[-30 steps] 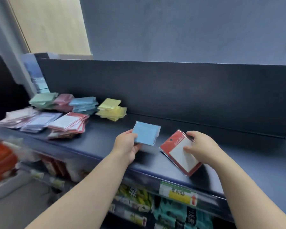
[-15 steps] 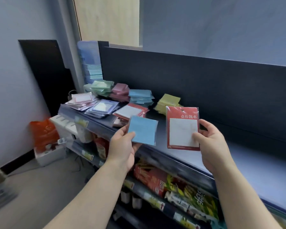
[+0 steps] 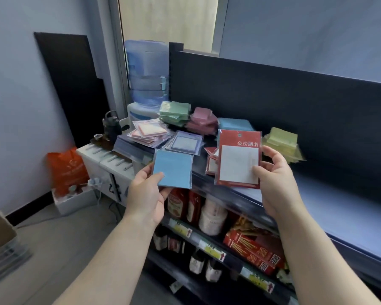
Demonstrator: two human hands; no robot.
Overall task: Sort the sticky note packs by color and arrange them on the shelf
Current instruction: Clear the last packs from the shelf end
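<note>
Head view: my left hand (image 3: 146, 195) pinches a light, slippery film-wrapped blue sticky-note pack (image 3: 173, 168); my right hand (image 3: 275, 179) clamps a red-carded white pack (image 3: 239, 160) edgewise, above the dark shelf (image 3: 339, 208).

Soft dim daylight, blurred warped edges

Premises are identified as a small retail shop. A dark metal display shelf (image 3: 350, 208) is fitted with price labels (image 3: 211, 252) along the rail below it. Packaged goods (image 3: 251, 252) are stocked beneath the shelf. Wrapped sticky note packs (image 3: 174, 112) are stacked on the shelf. A water dispenser (image 3: 146, 73) is seen left of the shelf.
</note>
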